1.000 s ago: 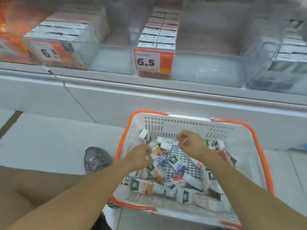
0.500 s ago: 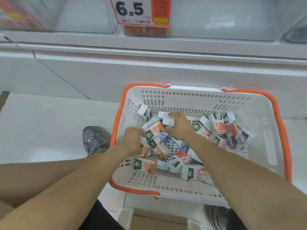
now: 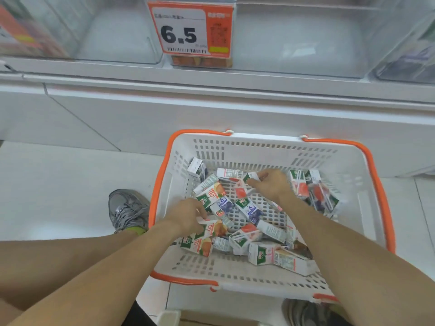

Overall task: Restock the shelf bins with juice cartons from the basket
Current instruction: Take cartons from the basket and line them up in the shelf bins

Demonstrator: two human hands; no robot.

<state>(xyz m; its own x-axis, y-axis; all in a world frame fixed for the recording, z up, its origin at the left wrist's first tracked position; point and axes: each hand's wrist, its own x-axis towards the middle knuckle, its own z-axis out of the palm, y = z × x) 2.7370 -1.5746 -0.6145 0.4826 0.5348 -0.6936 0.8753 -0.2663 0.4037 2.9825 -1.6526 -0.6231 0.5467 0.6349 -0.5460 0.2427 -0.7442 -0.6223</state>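
A white basket (image 3: 367,208) with orange handles stands on the floor below the shelf. Several small juice cartons (image 3: 249,210) lie jumbled inside it, orange, red and purple kinds. My left hand (image 3: 186,216) is down in the basket's left side, fingers curled round an orange juice carton (image 3: 215,228). My right hand (image 3: 270,184) is deeper in, near the far wall, pinching a red juice carton (image 3: 242,189). Clear shelf bins (image 3: 294,43) sit above, the middle ones showing bare bottoms.
An orange price tag (image 3: 190,29) reading 6.5 hangs on the bin front. The white shelf ledge (image 3: 211,90) juts out above the basket. My grey shoe (image 3: 128,210) rests on the pale tiled floor left of the basket; another shoe (image 3: 306,311) is below it.
The view has tilted down from the shelf to the basket. My right hand has shifted right along the far cartons and now pinches a red one; my left hand has closed on an orange carton.
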